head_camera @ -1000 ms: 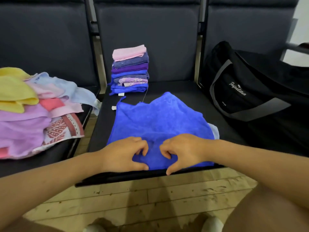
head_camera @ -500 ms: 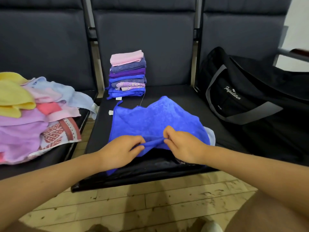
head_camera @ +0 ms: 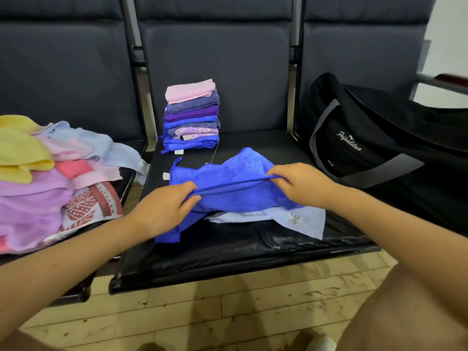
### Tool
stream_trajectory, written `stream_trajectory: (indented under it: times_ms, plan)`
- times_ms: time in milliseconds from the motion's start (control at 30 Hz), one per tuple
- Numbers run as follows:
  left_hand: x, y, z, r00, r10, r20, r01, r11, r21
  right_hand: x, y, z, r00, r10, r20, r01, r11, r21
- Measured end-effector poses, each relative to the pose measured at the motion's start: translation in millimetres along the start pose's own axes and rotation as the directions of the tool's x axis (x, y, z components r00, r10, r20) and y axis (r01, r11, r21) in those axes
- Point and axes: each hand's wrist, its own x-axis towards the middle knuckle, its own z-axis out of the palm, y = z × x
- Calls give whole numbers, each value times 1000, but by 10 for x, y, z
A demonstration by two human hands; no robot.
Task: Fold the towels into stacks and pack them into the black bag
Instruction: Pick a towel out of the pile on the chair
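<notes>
Setting: dark seats (head_camera: 228, 252).
Done: folded stack (head_camera: 191, 115).
Hands: left hand (head_camera: 162, 209) and right hand (head_camera: 302, 182) pinch blue towel (head_camera: 235, 183).
Left: unfolded pile (head_camera: 45, 178); black bag (head_camera: 379, 148) unpacked.

Soft indoor light, perhaps wide-angle bowing

Head-worn, wide-angle; looks forward and down, close over the middle seat (head_camera: 228, 252); black bag (head_camera: 379, 148) right of it, floor nearest.
</notes>
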Motion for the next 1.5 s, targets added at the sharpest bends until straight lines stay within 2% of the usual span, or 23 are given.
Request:
stream_trajectory:
  times_ms: [133,200,267,333,400,500,567,600,667,767,867,900,1000,1100,1167,1300,1500]
  plan:
    - [-18,-212,-76,999,-37,-9,37,999,24,-25,252,-100,993,113,43,-119,965,231]
    - [-23,-302,-112,996,-83,-27,83,997,2,-39,320,-138,979,197,47,-199,895,399]
    - [-23,-336,-151,986,-145,-86,139,988,-74,-67,349,-177,956,288,49,-251,726,640]
    - [-23,-307,-207,962,-252,-110,219,944,-247,-103,361,-203,933,352,70,-248,493,834]
    - [-44,-226,-258,937,-335,-96,256,850,-460,-148,364,-212,921,375,108,-235,313,920]
    - [-93,-80,-248,911,-407,-67,244,663,-707,-210,356,-207,913,369,173,-254,183,950]
    - [-148,3,-203,899,-438,-20,259,569,-780,-264,327,-198,910,362,201,-287,203,936]
    - [-174,20,-159,903,-429,10,278,568,-774,-292,323,-170,903,371,218,-318,236,918]
    - [-210,-11,-26,922,-377,90,331,645,-689,-356,322,-93,890,362,279,-399,319,860]
    - [-269,-53,104,925,-315,212,379,783,-493,-483,303,22,848,270,455,-529,477,702]
    - [-271,-71,85,930,-268,253,357,824,-441,-583,254,46,774,238,586,-595,588,547]
    - [-269,-86,58,934,-255,250,343,834,-432,-594,241,38,771,226,596,-590,608,531]
    - [-242,-133,-21,953,-242,183,301,828,-473,-569,264,-2,837,178,517,-501,629,594]
    - [-169,-184,-103,952,-303,49,272,755,-596,-483,333,-106,916,205,346,-400,553,731]
    - [-75,-249,-118,937,-348,-24,264,752,-604,-402,360,-186,940,262,219,-325,493,807]
    - [173,-330,-40,917,-380,-125,292,849,-441,-131,425,-156,907,422,20,-241,479,844]
    - [555,-504,208,914,-369,-169,315,907,-280,350,585,208,827,560,-40,-345,563,751]
